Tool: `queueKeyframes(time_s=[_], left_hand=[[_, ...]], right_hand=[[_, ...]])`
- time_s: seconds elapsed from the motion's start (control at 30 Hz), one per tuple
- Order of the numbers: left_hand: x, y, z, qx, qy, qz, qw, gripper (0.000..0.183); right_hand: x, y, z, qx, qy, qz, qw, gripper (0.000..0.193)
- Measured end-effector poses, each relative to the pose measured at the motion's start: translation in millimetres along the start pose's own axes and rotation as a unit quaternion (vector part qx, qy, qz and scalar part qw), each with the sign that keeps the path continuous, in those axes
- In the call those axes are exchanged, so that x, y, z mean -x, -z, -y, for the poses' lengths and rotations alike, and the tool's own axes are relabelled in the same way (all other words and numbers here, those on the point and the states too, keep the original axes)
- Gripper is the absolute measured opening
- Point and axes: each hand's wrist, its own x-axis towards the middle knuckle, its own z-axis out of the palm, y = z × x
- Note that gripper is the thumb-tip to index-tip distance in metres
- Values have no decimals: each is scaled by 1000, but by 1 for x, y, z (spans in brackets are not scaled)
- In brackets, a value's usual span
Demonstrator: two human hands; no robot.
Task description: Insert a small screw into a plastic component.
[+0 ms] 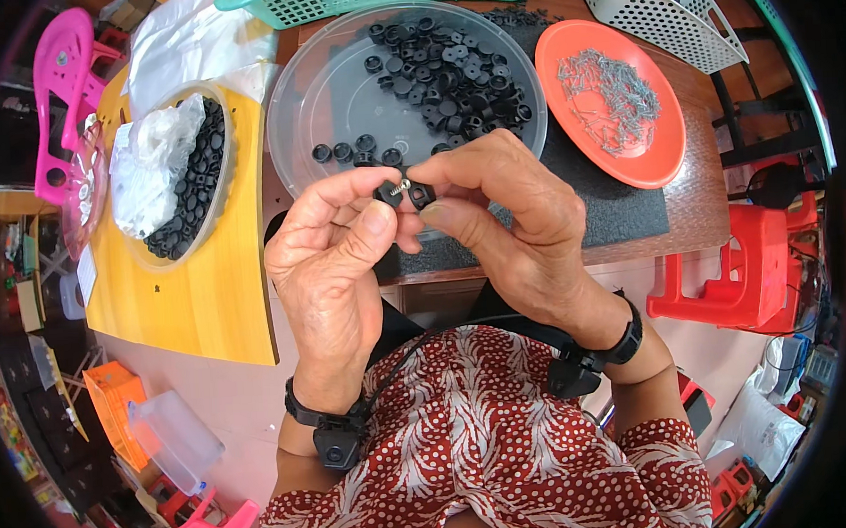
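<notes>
My left hand (pixel 324 264) pinches a small black round plastic part (pixel 388 194) between thumb and fingertips. Close against it, my right hand (pixel 524 208) grips a second black plastic part (pixel 422 196) with a dark opening in its face. A short metal screw (pixel 401 186) shows between the two pieces; which fingers bear it I cannot tell. Both hands meet over the near rim of a clear round tray (pixel 326 94). Many black round caps (pixel 462 74) are heaped at its far right, and several lie loose near my fingers.
Right of the tray, an orange plate (pixel 662 154) bears a pile of screws (pixel 614 95). To the left, a yellow board (pixel 226 301) carries a clear tub of black parts (pixel 193 194) and plastic bags. Behind stand a green basket (pixel 374 2) and a white basket (pixel 658 27).
</notes>
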Motion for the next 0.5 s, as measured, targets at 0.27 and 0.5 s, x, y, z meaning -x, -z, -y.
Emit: queueKeyframes(time_s=[0.27,0.5], left_hand=[[1,1,1,-35,-9,-12,999,26],[3,-3,-1,-15,-1,-13,1000,24]], right_hand=[[1,7,5,-114,-113,3,987,26],[1,8,6,-319,-224,-9,921,25]])
